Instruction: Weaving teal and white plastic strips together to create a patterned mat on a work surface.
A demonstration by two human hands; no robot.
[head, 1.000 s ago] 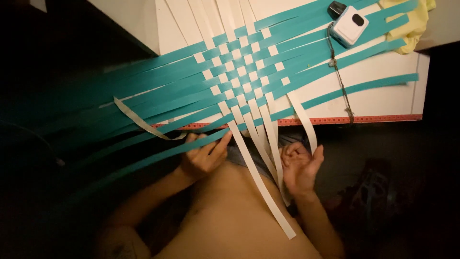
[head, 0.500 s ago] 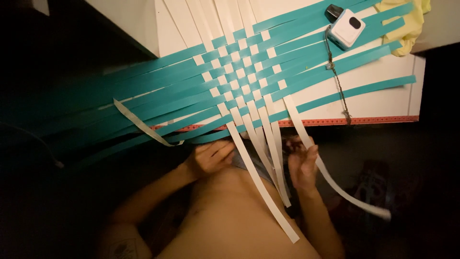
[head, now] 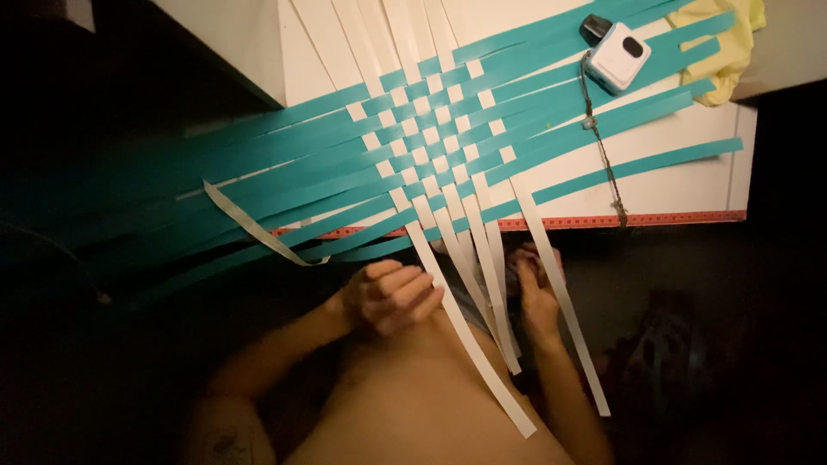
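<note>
Looking down from the head camera, a woven mat (head: 439, 142) of teal and white paper strips is lying on the white worktop (head: 663, 185), its loose white ends trailing over the near edge toward the person's bare torso. The left hand (head: 388, 297) is curling into a loose fist just beside the longest white strip (head: 469, 340), fingers folded in; whether it is pinching anything I cannot tell. The right hand (head: 534, 284) is sitting among the hanging white strips, fingers bent against the rightmost strip (head: 560, 301), though its grip is hidden. A small white device (head: 618, 58) is resting on the teal strips at the far right, near a yellow cloth (head: 732, 43).
</note>
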